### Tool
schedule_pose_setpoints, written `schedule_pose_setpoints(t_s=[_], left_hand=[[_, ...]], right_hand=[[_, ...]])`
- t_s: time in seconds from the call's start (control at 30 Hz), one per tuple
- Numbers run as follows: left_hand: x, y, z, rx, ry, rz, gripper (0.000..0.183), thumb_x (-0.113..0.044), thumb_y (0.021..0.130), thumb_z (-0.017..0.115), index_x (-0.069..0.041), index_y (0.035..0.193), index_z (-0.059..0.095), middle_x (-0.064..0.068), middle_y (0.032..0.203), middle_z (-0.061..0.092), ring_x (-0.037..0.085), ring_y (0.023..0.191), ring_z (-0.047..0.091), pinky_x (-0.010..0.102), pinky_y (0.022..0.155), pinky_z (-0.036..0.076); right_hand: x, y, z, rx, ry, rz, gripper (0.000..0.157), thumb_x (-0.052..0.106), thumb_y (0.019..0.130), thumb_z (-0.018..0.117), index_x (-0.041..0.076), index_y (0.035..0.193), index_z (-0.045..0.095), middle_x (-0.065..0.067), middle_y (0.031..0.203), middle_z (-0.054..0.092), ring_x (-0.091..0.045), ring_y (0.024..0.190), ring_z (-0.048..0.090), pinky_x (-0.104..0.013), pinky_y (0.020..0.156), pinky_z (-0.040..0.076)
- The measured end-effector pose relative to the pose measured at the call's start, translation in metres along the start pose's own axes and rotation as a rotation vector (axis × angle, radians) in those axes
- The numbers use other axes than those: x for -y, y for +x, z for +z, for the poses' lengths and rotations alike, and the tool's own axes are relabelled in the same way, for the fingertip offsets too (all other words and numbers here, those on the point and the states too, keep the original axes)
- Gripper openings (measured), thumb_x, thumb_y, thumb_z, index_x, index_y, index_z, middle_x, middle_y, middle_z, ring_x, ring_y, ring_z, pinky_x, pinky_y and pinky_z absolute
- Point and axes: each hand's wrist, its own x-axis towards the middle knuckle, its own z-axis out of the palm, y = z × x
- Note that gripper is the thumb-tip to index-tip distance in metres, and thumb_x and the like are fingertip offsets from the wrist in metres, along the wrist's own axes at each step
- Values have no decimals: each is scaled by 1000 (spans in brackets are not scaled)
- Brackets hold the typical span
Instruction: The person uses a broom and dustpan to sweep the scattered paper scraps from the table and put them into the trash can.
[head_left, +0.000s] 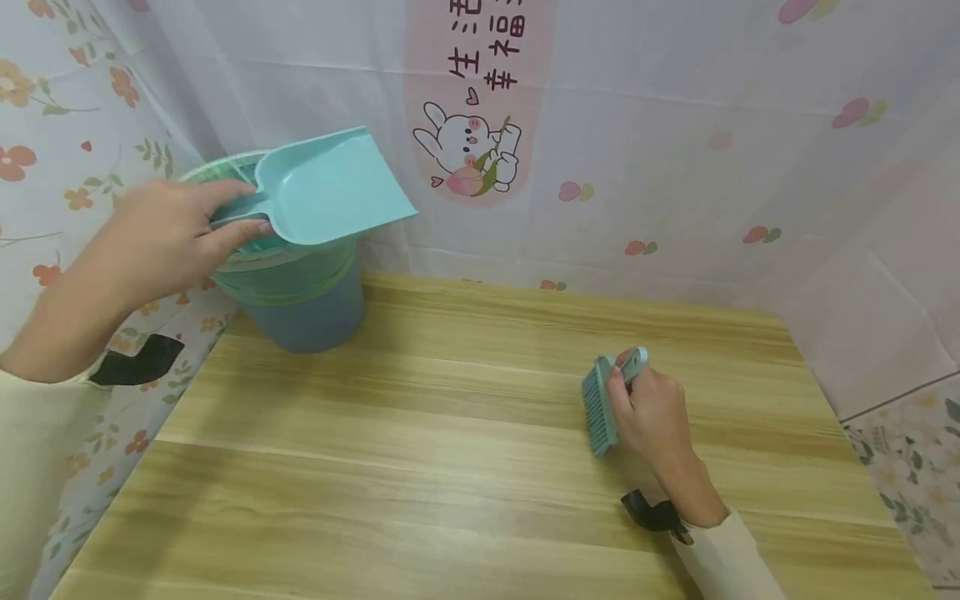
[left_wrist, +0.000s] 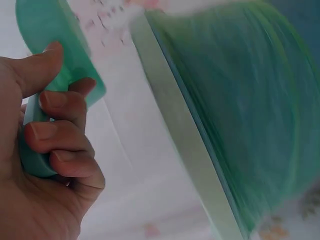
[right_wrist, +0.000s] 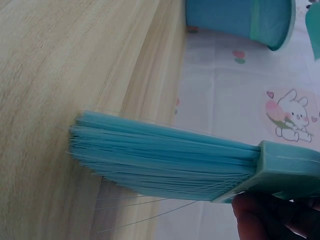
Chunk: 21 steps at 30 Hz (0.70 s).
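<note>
My left hand (head_left: 168, 237) grips the handle of a light teal dustpan (head_left: 333, 187) and holds it over the top of a blue bin (head_left: 315, 308) lined with a green bag. The dustpan's scoop points right, past the bin's rim. In the left wrist view the fingers (left_wrist: 65, 135) curl round the handle beside the bin's pale rim (left_wrist: 172, 122). My right hand (head_left: 656, 412) holds a small teal hand brush (head_left: 600, 404) by its handle, low over the table's right half. The right wrist view shows its bristles (right_wrist: 165, 157) reaching down to the wood.
The wood-grain table (head_left: 420, 467) stretches across the front, with the bin at its back left corner. Behind it hangs a white curtain (head_left: 675, 150) with a rabbit print. Flowered cloth (head_left: 52, 175) covers the left side, and a pale wall (head_left: 892, 308) stands at the right.
</note>
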Motion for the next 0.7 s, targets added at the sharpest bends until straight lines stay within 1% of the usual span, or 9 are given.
schedule_pose_setpoints(t_s=[0.07, 0.1, 0.2, 0.27, 0.33, 0.4, 0.5, 0.6, 0.7], left_hand=[[-11, 2, 4, -13, -7, 58, 39, -17, 104, 76, 4, 135, 68, 26, 106, 76, 38, 77, 63, 63, 78, 51], [-17, 4, 6, -12, -13, 74, 38, -17, 103, 77, 3, 134, 69, 23, 103, 76, 37, 76, 63, 62, 77, 50], [-33, 7, 12, 13, -57, 93, 38, -19, 103, 78, 0, 135, 69, 19, 106, 77, 36, 81, 66, 62, 80, 51], [-43, 8, 17, 13, -84, 116, 39, -20, 103, 78, -1, 136, 69, 17, 107, 78, 36, 83, 69, 62, 79, 53], [-53, 8, 24, -2, -112, 156, 39, -20, 102, 79, -1, 135, 70, 15, 108, 78, 37, 86, 71, 61, 78, 54], [-61, 7, 33, -26, -138, 204, 36, -20, 100, 81, -3, 131, 72, 12, 107, 79, 34, 85, 72, 59, 76, 55], [-73, 5, 50, -47, -176, 265, 34, -19, 99, 83, -3, 127, 73, 11, 107, 79, 33, 88, 73, 58, 77, 57], [-86, 1, 67, -23, -219, 285, 31, -21, 101, 82, -4, 125, 73, 8, 105, 79, 27, 86, 72, 55, 79, 59], [-98, -2, 84, 19, -265, 284, 25, -24, 104, 78, -7, 121, 74, 2, 98, 76, 21, 81, 67, 50, 78, 58]], right_hand=[[0, 0, 0, -1, 3, -7, 14, 7, 102, 55, -3, 96, 62, 6, 60, 38, -10, 47, 35, -27, 41, 28], [0, 0, 0, 0, 5, -9, 15, 7, 102, 55, -4, 96, 62, 6, 60, 38, -9, 47, 35, -26, 41, 28], [0, 0, 0, 3, 10, -13, 15, 8, 102, 54, -4, 96, 62, 6, 60, 38, -9, 47, 35, -25, 40, 28], [1, 0, 0, 3, 8, -14, 15, 8, 102, 54, -4, 95, 62, 6, 60, 38, -9, 47, 35, -25, 40, 28], [1, 0, 0, 1, 8, -16, 15, 8, 102, 54, -3, 95, 62, 6, 60, 38, -8, 47, 34, -24, 40, 27], [2, 0, 0, -3, 7, -23, 15, 7, 101, 54, -3, 95, 62, 7, 60, 38, -7, 48, 34, -24, 41, 27], [4, 0, 1, -6, 8, -31, 14, 8, 102, 55, -2, 95, 64, 8, 59, 38, -5, 48, 33, -23, 41, 27], [5, -1, 2, -8, 9, -34, 13, 8, 102, 57, 0, 96, 65, 9, 60, 39, -4, 49, 35, -22, 41, 28], [5, -1, 3, -6, 8, -31, 13, 8, 102, 57, 0, 96, 65, 8, 61, 42, -6, 50, 37, -23, 42, 28]])
